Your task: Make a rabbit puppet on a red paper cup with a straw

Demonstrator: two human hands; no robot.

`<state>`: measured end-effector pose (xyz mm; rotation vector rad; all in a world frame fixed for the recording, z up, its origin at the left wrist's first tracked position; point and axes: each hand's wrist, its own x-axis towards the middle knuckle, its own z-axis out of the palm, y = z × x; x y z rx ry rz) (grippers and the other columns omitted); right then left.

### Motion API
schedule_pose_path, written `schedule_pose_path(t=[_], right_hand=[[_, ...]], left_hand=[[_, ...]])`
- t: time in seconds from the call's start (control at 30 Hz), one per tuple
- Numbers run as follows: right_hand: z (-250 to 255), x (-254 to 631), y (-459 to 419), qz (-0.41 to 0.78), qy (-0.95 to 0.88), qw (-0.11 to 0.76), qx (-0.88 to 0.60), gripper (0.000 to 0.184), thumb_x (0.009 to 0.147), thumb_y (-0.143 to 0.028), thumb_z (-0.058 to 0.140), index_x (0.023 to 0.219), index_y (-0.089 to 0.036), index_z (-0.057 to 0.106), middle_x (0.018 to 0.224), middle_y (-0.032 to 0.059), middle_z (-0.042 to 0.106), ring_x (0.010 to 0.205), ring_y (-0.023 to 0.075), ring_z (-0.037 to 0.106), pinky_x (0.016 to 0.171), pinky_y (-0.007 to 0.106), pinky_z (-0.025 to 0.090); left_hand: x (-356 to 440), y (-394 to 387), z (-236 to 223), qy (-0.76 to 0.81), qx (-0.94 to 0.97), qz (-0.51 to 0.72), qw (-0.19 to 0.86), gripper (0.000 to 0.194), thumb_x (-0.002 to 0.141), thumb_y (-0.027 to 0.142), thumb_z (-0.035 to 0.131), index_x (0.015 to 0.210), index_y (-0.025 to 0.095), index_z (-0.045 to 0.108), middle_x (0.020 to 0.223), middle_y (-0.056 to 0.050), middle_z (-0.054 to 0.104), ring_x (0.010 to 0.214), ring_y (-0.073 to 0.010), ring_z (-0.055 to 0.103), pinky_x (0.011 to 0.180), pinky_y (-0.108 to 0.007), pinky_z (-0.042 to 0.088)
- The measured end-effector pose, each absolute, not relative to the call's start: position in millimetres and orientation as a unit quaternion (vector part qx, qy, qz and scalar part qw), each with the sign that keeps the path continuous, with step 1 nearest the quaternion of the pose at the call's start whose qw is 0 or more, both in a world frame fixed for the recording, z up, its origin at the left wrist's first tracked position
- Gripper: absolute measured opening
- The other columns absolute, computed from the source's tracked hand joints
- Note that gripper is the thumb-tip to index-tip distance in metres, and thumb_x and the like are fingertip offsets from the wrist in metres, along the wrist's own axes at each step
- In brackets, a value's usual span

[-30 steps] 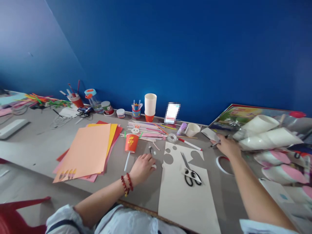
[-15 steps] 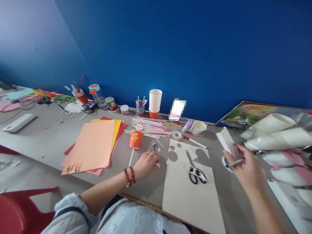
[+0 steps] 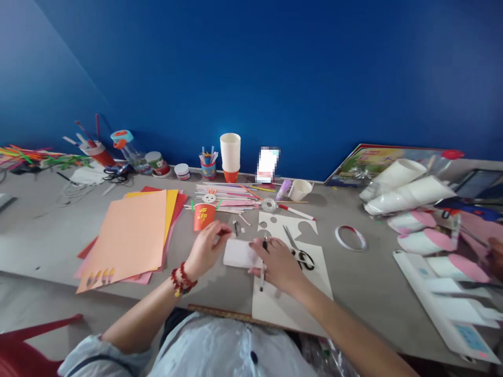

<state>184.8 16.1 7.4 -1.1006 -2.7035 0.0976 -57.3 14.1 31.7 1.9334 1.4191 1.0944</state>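
Note:
My right hand (image 3: 280, 264) is closed around a slim pen (image 3: 261, 283) and grips the right end of a folded-looking white paper piece (image 3: 238, 253). Close to that piece's upper left corner, my left hand (image 3: 208, 247) has its thumb and forefinger pinched together; what they hold is too small to make out. Under my right forearm lies a white sheet (image 3: 291, 306) with round and heart-shaped cut-outs. Black-handled scissors (image 3: 302, 256) rest on the sheet, partly behind my right hand. Beyond my left hand is a red paper cup (image 3: 203, 216) with a rabbit face (image 3: 209, 197) above it.
Coloured paper sheets (image 3: 129, 235) lie at the left. Paper sticks (image 3: 228, 192), a clear tape roll (image 3: 269, 204) and a red-capped marker (image 3: 297, 212) lie ahead. A white ring roll (image 3: 351, 238) and bagged paper cups (image 3: 408, 193) are rightward. Another person's hand (image 3: 495, 255) shows at the right edge.
My right hand has come from the far right to the middle, bringing the white paper piece and pen beside my left hand. My left hand has lifted and turned. The view has shifted right.

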Motion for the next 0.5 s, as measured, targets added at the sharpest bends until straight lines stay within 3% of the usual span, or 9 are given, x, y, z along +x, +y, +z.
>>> schedule_pose_path(t=[0.23,0.33,0.43,0.5], right_hand=[[-3.4,170.6,18.9,0.059,-0.926,0.123,-0.353,0.069,0.074,-0.054,0.078,0.128,-0.018,0.057,0.128,0.0171,0.062,0.116,0.0359,0.054,0.103,0.051,0.040],[0.9,170.6,16.9,0.090,-0.925,0.149,-0.336,0.057,0.084,-0.050,0.070,0.129,-0.019,0.056,0.131,0.0157,0.061,0.117,0.0329,0.054,0.101,0.047,0.043],[2.2,166.7,14.8,0.129,-0.926,0.145,-0.323,0.039,0.089,-0.036,0.066,0.125,-0.021,0.058,0.126,0.0122,0.064,0.112,0.0277,0.058,0.096,0.041,0.047],[-1.4,164.5,14.2,0.131,-0.926,0.135,-0.327,0.040,0.088,-0.032,0.067,0.126,-0.021,0.058,0.127,0.0121,0.064,0.114,0.0282,0.057,0.098,0.043,0.046]], left_hand=[[-56.9,1.5,-4.1,0.534,0.762,0.269,0.250,0.009,0.088,0.012,0.056,0.086,0.019,0.060,0.083,-0.002,0.066,0.079,-0.0179,0.062,0.074,-0.029,0.046],[-60.2,2.1,-10.8,0.545,0.770,0.247,0.223,0.008,0.089,0.013,0.055,0.087,0.019,0.061,0.084,-0.003,0.067,0.080,-0.0194,0.063,0.076,-0.031,0.044],[-60.4,2.7,-11.2,0.539,0.775,0.247,0.220,0.008,0.091,0.015,0.054,0.089,0.019,0.061,0.086,-0.003,0.068,0.082,-0.0197,0.063,0.077,-0.032,0.044],[-59.4,2.8,-11.6,0.533,0.777,0.252,0.221,0.009,0.091,0.015,0.053,0.089,0.019,0.060,0.086,-0.003,0.068,0.083,-0.0198,0.062,0.078,-0.033,0.044]])
